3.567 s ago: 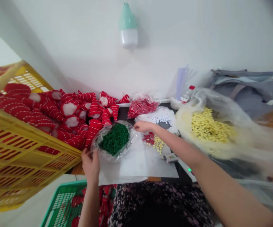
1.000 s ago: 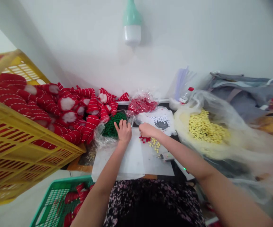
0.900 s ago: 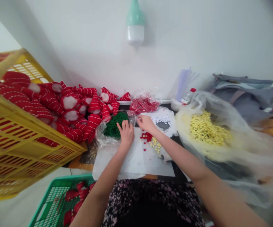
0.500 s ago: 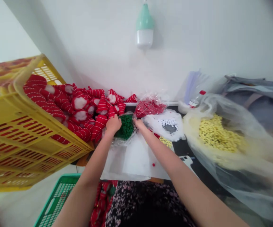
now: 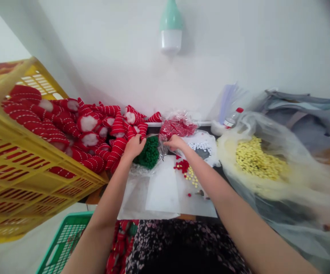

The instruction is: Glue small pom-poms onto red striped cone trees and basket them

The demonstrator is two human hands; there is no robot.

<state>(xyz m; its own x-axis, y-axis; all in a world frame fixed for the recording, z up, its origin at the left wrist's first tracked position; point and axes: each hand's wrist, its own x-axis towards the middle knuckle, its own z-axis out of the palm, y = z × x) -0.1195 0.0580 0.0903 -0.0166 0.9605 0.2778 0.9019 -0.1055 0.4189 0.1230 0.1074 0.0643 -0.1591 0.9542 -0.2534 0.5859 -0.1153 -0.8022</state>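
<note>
Small green pom-poms fill a clear plastic bag that lies between my two hands. At the bag's left side is my left hand, with its thumb and fingers closed on the edge beside the striped red pieces. My right hand pinches the right edge of the same bag. Just behind that hand sits a clear bag of red pieces. White sheets lie in front of the green pom-poms. Loose red pom-poms and yellow bits are under my right forearm.
A yellow crate at left spills stuffed red striped pieces with white filling. At right stand a big plastic bag of yellow bits and a red-capped bottle. White beads lie on plastic. A green basket is below.
My right hand has shifted a little right and up, and my left hand slightly left and up. The loose red pom-poms and yellow bits show more now. The whole view has shifted somewhat.
</note>
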